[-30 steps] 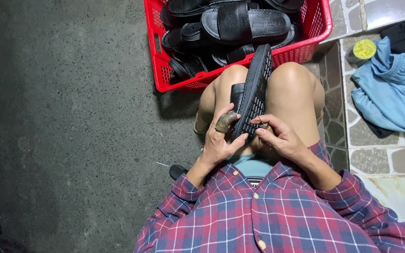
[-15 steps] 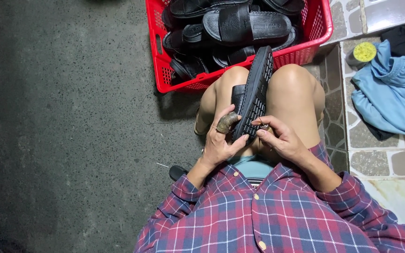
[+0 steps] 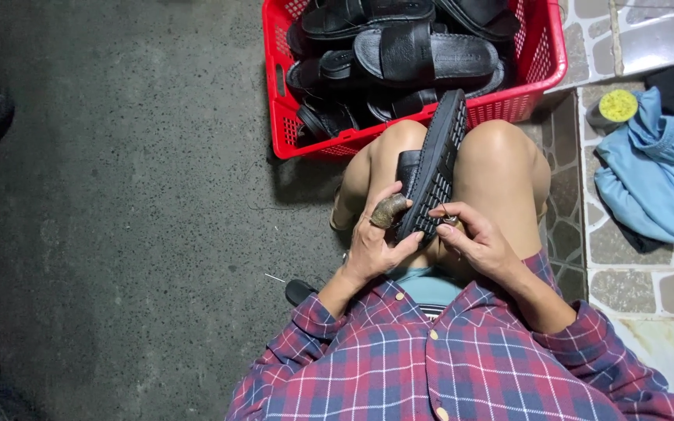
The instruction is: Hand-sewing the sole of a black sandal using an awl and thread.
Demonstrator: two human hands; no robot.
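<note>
1. The sandal [image 3: 436,168] is standing on edge between the knees, tread side showing, toe end pointing up at the near rim of the red basket [image 3: 282,101].
2. Left hand [image 3: 372,245] is wrapped around the heel end, fingers closed on the sole's left edge. There's a brownish cover on one finger [image 3: 389,210], can't tell what it's made of.
3. Right hand [image 3: 477,242] sits against the right edge of the heel, fingers curled in and pinching something small and metallic. Too tiny to say what it is, maybe a needle or a little tool.
4. Handling guess: looks like light rubber or foam, bendy but thick enough to hold its shape. The tread is grippy, so it shouldn't slip. Best hold is the heel end by the sole edges, like now, with the knees bracing the middle.
5. The basket is piled with more black sandals [image 3: 423,51].
6. Blue cloth [image 3: 653,183] lies on the tiled floor off to the right, with a yellow round thing [image 3: 618,105] just beside its top edge.
</note>
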